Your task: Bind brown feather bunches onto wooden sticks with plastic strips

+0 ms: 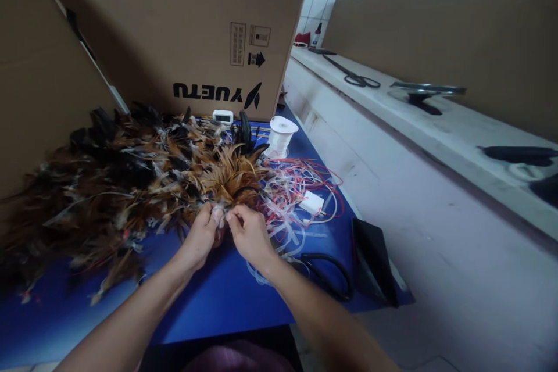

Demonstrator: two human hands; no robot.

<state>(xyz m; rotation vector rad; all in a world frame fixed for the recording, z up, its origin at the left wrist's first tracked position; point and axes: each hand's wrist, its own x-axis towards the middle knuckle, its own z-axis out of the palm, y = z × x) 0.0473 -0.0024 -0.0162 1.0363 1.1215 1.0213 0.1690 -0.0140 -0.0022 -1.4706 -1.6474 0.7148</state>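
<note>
My left hand (204,233) is closed around the pale base of a bunch of brown feathers (231,171), whose tips fan out away from me. Close beside it, my right hand (250,235) has thumb and forefinger pinched together at that base. What those fingertips hold, if anything, is too small to make out. A large pile of brown and black feathers (126,168) spreads to the left of my hands. Just right of them lies a tangle of red and white strings and clear strips (285,195). Both hands are above the front part of the blue table (218,302).
A white spool (281,138) and a small white digital display (222,117) stand toward the back. At the right lie a white plug adapter (312,203), a black-handled tool (333,273) and a dark tablet-like object (375,258). A cardboard box (183,29) rises behind. Scissors (355,77) rest on the ledge.
</note>
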